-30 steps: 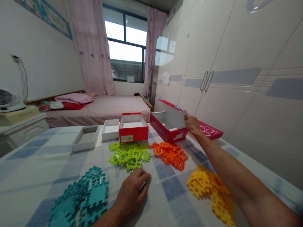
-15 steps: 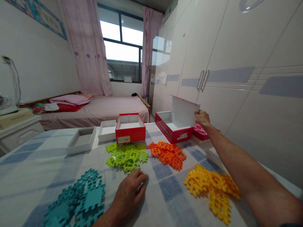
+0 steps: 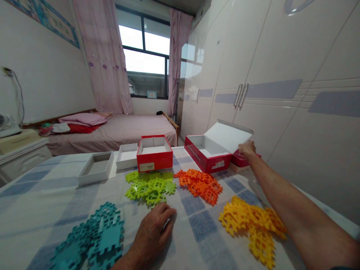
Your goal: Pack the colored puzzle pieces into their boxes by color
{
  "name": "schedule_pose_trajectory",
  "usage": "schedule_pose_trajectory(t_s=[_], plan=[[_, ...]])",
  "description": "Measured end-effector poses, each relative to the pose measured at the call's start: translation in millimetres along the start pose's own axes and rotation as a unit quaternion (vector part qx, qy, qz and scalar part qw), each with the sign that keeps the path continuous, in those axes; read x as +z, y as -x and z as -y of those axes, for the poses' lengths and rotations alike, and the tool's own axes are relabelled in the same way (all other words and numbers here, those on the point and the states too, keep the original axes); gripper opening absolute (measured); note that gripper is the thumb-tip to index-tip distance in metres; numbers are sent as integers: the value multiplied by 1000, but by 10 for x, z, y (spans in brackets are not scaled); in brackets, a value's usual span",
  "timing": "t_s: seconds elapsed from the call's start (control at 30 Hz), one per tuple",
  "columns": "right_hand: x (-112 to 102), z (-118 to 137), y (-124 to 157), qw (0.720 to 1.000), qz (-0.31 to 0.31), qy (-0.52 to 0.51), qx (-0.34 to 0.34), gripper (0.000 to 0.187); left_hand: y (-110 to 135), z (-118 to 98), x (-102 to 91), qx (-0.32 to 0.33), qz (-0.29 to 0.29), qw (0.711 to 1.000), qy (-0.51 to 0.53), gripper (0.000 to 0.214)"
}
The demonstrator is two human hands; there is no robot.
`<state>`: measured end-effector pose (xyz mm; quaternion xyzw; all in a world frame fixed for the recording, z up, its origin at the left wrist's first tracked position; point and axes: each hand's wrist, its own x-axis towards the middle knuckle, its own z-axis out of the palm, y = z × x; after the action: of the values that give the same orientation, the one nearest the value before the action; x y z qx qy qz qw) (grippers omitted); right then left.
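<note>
1. Your right hand (image 3: pixel 247 148) is reaching far across the desk (image 3: pixel 42 202), its fingers pinching the free edge of the white lid flap (image 3: pixel 229 135) of the far red box (image 3: pixel 209 157).
2. That flap has been swinging back: a second ago it was hanging low over the box, half a second ago it was standing upright, and now it is leaning away towards the wardrobe (image 3: pixel 281 75), leaving the white inside of the box open to you.
3. Your left hand (image 3: pixel 153 230) is lying palm down near you, fingers loosely together and holding nothing; it has barely shifted, resting just below the green pieces (image 3: pixel 150 186).
4. The orange pieces (image 3: pixel 201 183) are lying right in front of the opened box, the yellow pieces (image 3: pixel 253 225) under your right forearm, the teal pieces (image 3: pixel 92 240) at your near left.
5. A second red box (image 3: pixel 154 153) and two white trays (image 3: pixel 97 167) are sitting open along the far edge.
</note>
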<state>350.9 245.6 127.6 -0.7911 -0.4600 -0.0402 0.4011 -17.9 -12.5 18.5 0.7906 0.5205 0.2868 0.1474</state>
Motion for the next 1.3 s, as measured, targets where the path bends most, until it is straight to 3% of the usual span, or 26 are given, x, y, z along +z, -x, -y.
schedule_pose_trajectory(t_s=[0.1,0.2,0.27,0.33,0.43,0.53,0.77,1.07,1.3], plan=[[49,3,238,999,-37,11,20,62,-8,4,1,4,-6,1000,4,25],[60,41,494,991,-100,12,-89,60,-10,12,5,9,-18,1000,9,25],[44,68,655,978,-100,4,-184,53,-7,17,6,12,-21,1000,9,25],[13,86,829,965,-22,-15,-259,42,-1,20,4,12,-17,1000,4,26],[-39,87,1150,937,154,-12,-314,31,6,17,-3,9,-10,1000,-4,26],[-58,58,1495,909,257,44,-325,37,6,14,-9,7,-1,1000,-5,26],[69,104,1925,875,363,110,-300,88,-10,17,-15,16,2,1000,-16,27],[127,171,2139,892,296,133,-315,84,-7,31,-6,14,5,1000,-15,27],[141,149,2166,902,287,112,-302,73,-13,24,-9,12,7,1000,-17,26]])
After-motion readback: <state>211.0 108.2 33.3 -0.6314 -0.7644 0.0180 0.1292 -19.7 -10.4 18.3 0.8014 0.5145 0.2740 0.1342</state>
